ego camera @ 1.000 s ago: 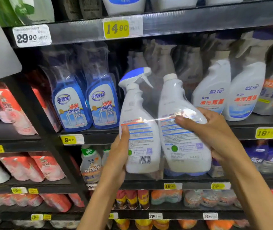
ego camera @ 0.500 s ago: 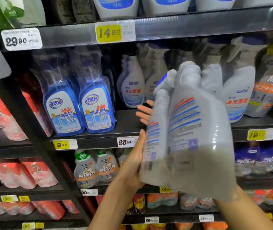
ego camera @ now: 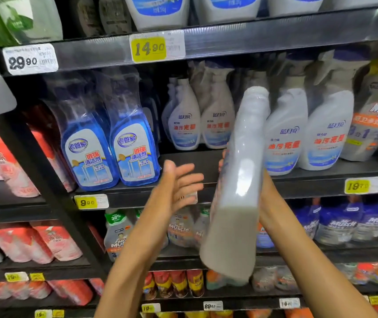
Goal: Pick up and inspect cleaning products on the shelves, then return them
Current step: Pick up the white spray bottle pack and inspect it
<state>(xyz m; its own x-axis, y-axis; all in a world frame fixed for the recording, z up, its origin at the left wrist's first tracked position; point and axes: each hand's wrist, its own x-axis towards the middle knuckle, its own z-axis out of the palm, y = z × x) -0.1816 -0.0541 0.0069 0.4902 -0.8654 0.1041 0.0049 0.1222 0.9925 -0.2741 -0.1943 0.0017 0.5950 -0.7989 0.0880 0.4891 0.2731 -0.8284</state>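
A shrink-wrapped twin pack of white cleaner bottles point(ego camera: 238, 180) is held up edge-on in front of the middle shelf point(ego camera: 206, 161), its cap end pointing up. My right hand point(ego camera: 268, 191) grips it from behind; only fingertips and the wrist show past the pack. Just left of the pack, my left hand point(ego camera: 179, 187) hovers with fingers spread and straight, not touching it. A gap on the shelf lies behind the pack, between white spray bottles point(ego camera: 188, 118) and more of the same point(ego camera: 307, 129).
Blue glass-cleaner twin packs point(ego camera: 112, 145) stand left on the same shelf. Grey refill pouches point(ego camera: 371, 125) sit at the far right. Above is a shelf edge with price tags point(ego camera: 149, 48). Lower shelves hold Mr Muscle bottles point(ego camera: 117, 235) and red pouches point(ego camera: 52, 242).
The pack has turned from label-facing to edge-on and moved toward the shelf. My left hand has let go of it and opened beside it.
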